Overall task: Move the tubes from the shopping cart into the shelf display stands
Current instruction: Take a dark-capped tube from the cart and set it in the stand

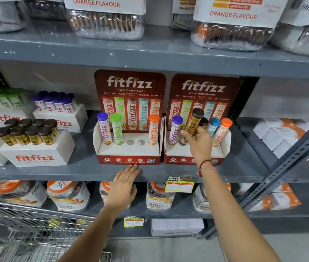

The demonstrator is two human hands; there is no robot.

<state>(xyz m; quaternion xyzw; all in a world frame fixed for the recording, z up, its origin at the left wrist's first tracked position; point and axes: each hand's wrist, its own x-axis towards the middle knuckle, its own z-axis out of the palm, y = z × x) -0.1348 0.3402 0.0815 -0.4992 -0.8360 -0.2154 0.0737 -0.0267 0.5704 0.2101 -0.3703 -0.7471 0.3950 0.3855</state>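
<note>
Two red fitfizz display stands sit side by side on the middle shelf. The left stand [129, 159] holds a purple-capped tube [104, 128], a green-capped tube [116, 128] and an orange-capped tube [153, 129], with two bare holes [135, 142] between them. My right hand [200, 142] grips a brown-capped yellow tube [194, 121], tilted over the right stand [223, 148], which holds purple, brown, blue and orange capped tubes. My left hand [124, 186] lies flat with fingertips on the shelf edge below the left stand. The wire shopping cart [27, 229] is at lower left.
White fitfizz boxes with brown-capped tubes [27, 133], purple-capped tubes [55, 103] and green-capped tubes stand at left on the same shelf. Clear tubs line the shelf above and pouches the shelf below. A slanted grey metal strut [286, 163] crosses at right.
</note>
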